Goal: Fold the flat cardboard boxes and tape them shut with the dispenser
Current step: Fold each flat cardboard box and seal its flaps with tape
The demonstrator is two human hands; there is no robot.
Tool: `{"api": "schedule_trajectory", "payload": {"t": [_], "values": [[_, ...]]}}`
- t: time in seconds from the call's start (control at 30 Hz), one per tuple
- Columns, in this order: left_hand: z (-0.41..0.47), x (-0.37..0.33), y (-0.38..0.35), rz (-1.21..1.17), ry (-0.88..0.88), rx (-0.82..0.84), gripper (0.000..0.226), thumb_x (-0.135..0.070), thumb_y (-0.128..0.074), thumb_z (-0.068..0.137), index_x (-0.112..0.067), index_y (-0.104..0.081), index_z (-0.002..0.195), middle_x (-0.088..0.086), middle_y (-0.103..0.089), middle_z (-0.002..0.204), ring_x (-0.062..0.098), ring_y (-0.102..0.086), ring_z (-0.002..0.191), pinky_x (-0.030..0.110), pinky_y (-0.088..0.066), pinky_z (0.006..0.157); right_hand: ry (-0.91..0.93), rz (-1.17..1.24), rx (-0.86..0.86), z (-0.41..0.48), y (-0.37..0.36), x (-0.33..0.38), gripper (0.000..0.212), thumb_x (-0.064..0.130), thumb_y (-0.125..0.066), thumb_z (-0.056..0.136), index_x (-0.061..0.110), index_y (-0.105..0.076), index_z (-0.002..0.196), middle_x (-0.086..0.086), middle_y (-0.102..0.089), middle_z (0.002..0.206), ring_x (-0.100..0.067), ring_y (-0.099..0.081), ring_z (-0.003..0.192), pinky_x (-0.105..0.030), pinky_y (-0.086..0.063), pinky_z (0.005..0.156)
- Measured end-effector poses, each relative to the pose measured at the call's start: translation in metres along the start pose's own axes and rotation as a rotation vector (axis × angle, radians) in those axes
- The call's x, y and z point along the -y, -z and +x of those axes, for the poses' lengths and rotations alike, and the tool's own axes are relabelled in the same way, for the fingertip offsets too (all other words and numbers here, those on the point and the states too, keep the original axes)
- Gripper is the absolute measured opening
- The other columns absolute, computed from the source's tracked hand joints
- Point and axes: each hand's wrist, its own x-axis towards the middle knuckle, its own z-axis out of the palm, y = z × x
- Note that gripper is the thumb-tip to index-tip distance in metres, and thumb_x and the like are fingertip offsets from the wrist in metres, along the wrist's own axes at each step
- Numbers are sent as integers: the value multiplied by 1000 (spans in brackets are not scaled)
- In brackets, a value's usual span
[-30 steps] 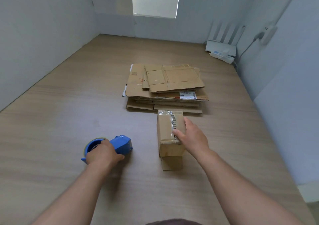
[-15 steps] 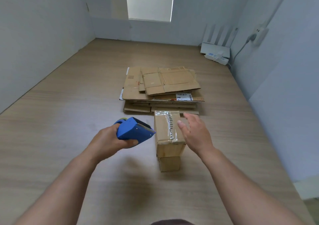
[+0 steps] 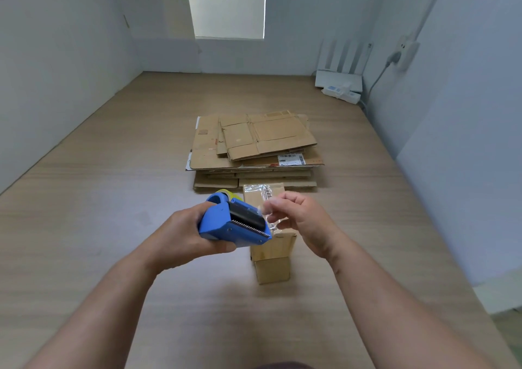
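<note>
Folded box (image 3: 272, 269) on the surface (image 3: 113, 199) just before the cardboard stack (image 3: 254, 142), dispenser (image 3: 226, 224) at its left, router (image 3: 339, 78) back right.

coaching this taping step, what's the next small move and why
Probably draw the tape end out and press it onto the box: the right hand seems to pinch it at the dispenser, which the left hand grips over the box.

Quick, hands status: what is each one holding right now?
Left hand: grips the blue plastic tape dispenser.
Right hand: pinches the loose end of clear tape at its blade.
</note>
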Motion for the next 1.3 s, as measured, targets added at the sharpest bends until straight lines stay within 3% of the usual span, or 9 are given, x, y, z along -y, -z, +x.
{"api": "schedule_trajectory", "payload": {"t": [0.07, 0.23, 0.33, 0.47, 0.67, 0.73, 0.9, 1.07, 1.3], "values": [[0, 2, 0, 29, 11, 5, 47, -23, -84, 71, -37, -58, 107, -14, -67, 103, 3, -64, 92, 21, -55, 76, 50, 4, -30, -1, 1, 4, 6, 11, -62, 89, 10, -65, 83, -6, -68, 83, -8, -59, 68, -24, -47, 67], [2, 3, -2, 147, 28, 5, 47, -33, -83, 70, -34, -58, 110, -15, -66, 103, 7, -63, 94, 29, -54, 83, 174, -81, -79, -2, 0, 11, 13, 4, -62, 88, 12, -62, 78, -2, -59, 69, -5, -52, 62, -16, -44, 60], [3, 2, -3, 164, 66, 8, 43, -38, -83, 69, -37, -60, 105, -16, -67, 99, 5, -63, 91, 30, -55, 83, 285, -204, -60, -3, -4, 12, 18, 7, -60, 91, 21, -61, 79, -3, -57, 73, -13, -51, 69, -27, -47, 66], [2, -2, -2, 126, 89, 7, 33, -33, -82, 70, -38, -64, 98, -13, -70, 92, 1, -64, 80, 23, -53, 74, 289, -302, -16, -3, -2, 17, 25, 6, -60, 91, 30, -62, 82, 0, -60, 78, -11, -55, 75, -30, -51, 73], [2, -21, 2, 141, 110, 28, 22, -37, -78, 76, -32, -62, 91, -10, -66, 85, 10, -60, 76, 15, -43, 59, 311, -322, -216, -4, -2, 13, 22, 8, -60, 91, 27, -59, 79, 3, -62, 77, -8, -57, 71, -22, -48, 61], [1, -29, 11, 123, 160, 38, 33, -52, -81, 67, -29, -64, 84, -8, -67, 72, 11, -61, 69, 16, -42, 56, 287, -335, -246, -7, -5, 11, 21, 9, -59, 91, 25, -59, 78, -1, -63, 78, -14, -60, 72, -27, -53, 61], [-4, -28, 52, 183, 243, 68, 97, -90, -64, 6, -18, -71, 70, -2, -71, 66, 16, -68, 64, 28, -44, 61, 139, -125, -399, -20, 16, 6, 19, 4, -59, 90, 13, -61, 73, -4, -60, 67, -6, -54, 48, -21, -50, 48], [9, -20, 48, 348, 374, 252, 102, -90, -63, 7, -19, -71, 80, -6, -71, 69, 15, -68, 70, 27, -46, 63, -51, -118, -407, -21, 15, -21, 17, 3, -61, 87, 9, -61, 71, -5, -60, 64, -10, -49, 41, -24, -50, 47], [39, -14, 29, 444, 445, 305, 95, -87, -63, 21, -20, -66, 89, -1, -69, 89, 16, -64, 82, 28, -45, 70, -151, -118, -511, -15, 16, -51, 20, 6, -61, 87, 13, -60, 68, -3, -60, 61, -10, -48, 38, -28, -52, 50]]}}
